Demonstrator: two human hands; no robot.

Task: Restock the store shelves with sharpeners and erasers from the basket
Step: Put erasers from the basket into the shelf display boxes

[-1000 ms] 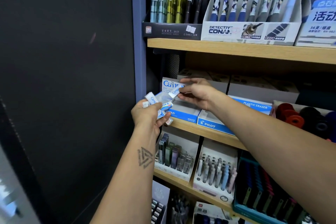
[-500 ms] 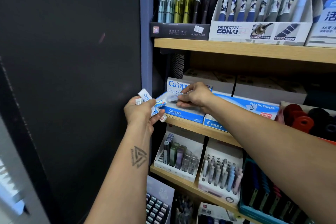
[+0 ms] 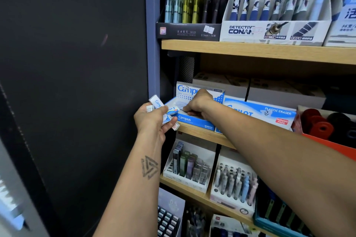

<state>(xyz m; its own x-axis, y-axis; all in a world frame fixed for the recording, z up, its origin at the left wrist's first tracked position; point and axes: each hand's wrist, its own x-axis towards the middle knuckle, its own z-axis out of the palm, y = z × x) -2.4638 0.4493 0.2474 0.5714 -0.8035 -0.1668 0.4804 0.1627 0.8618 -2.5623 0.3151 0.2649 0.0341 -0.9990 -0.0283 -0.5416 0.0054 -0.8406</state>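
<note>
- While the left hand (image 3: 152,119) sits nearest, its fingers (image 3: 169,122) curl round a loose bunch of small sleeved erasers (image 3: 157,103), just left of the shelf (image 3: 200,133).
- Light, stiff little blocks with slick paper sleeves, they likely slide against each other; pinching one by its long sides seems safest.
- Farther in, the right hand (image 3: 198,105) reaches into the open Campus box (image 3: 194,121), fingers bent downward, apparently pressing an eraser into place, though it is hidden.
</note>
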